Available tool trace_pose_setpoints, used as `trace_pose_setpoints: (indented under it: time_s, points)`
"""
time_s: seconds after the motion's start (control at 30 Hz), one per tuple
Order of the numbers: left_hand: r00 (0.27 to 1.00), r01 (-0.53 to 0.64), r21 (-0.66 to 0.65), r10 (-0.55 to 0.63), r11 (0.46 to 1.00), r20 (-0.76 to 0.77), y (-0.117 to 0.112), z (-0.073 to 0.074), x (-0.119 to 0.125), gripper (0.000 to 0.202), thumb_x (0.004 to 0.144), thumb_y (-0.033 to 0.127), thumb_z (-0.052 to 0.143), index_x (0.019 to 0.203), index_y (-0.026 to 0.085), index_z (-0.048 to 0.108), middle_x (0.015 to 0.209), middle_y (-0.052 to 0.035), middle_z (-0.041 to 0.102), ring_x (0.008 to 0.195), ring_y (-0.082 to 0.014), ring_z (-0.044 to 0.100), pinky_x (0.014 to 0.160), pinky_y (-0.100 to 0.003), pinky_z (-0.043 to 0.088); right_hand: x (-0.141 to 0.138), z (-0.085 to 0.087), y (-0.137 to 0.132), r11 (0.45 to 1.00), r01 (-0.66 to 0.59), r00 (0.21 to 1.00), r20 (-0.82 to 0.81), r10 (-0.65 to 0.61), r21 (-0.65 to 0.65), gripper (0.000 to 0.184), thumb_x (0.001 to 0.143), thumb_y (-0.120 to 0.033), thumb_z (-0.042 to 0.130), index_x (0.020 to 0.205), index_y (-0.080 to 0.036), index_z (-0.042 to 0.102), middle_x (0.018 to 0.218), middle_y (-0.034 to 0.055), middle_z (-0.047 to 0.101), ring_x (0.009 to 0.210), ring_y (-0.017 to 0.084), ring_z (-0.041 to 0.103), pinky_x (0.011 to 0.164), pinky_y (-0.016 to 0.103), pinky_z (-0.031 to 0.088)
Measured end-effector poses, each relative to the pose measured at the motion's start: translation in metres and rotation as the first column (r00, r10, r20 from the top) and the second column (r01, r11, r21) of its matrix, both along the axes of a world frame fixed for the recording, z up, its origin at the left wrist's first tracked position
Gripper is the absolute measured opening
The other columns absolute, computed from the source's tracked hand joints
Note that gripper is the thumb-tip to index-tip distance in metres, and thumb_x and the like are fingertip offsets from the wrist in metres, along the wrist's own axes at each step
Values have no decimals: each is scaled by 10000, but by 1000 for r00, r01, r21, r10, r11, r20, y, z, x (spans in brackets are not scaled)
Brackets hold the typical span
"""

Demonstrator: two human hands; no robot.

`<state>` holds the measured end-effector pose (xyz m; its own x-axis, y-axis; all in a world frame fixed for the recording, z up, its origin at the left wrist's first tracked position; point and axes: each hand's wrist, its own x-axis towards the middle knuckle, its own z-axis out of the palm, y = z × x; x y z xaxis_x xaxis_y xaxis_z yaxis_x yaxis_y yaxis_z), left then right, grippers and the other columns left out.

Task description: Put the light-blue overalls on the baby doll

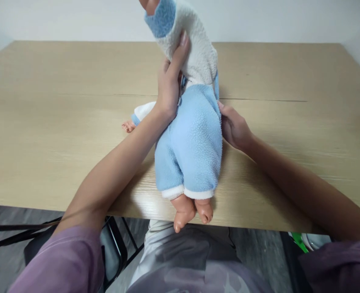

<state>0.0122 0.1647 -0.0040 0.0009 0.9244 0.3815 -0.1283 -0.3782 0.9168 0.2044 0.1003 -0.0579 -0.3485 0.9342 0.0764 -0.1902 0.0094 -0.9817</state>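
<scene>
A baby doll in a white fleece top and fluffy light-blue shorts with white hems is held over the table, its bare feet toward me. My left hand is closed around its upper body, thumb lying on the white sleeve. One doll arm with a blue cuff points up past the top edge of the view; the other hangs out at left, with its small hand showing. At the waist on the right side, my right hand grips the doll, its fingertips partly hidden behind the blue cloth. The doll's head is not visible.
The light wooden table has a thin seam across it and meets a white wall at the back. Below the front edge are a black chair at left and a green and white item at right.
</scene>
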Motion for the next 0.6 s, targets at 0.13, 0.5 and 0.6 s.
trace_pose_setpoints:
  time_s: [0.13, 0.5, 0.6]
  points:
    - [984, 28, 20, -31, 999, 176, -4, 0, -1, 211, 962, 555, 769, 1154, 470, 785, 1474, 264, 742, 1717, -108, 492, 1528, -329, 384, 5, -3, -3, 1000, -5, 1000, 16, 5, -15, 586, 942, -859, 750, 1046, -283, 717, 1085, 18, 791, 1286, 300, 748, 1160, 485, 662]
    - [1000, -14, -42, 14, 999, -14, 3, -4, -4, 523, 1044, 667, 511, 1478, 449, 702, 1517, 159, 752, 1793, -149, 346, 1447, -438, 466, -1, -3, -6, 995, 96, 987, 128, -95, -8, 657, 969, -932, 630, 1082, -296, 747, 1099, 29, 807, 1267, 314, 753, 1093, 505, 672]
    - [996, -60, -56, 57, 997, -66, 5, -4, -5, 643, 966, 770, 509, 1530, 527, 700, 1397, 146, 805, 1814, -148, 297, 1423, -479, 481, -1, -6, -5, 994, 107, 986, 133, -105, -4, 693, 939, -962, 651, 1091, -292, 750, 1097, 21, 812, 1255, 309, 754, 1104, 491, 661]
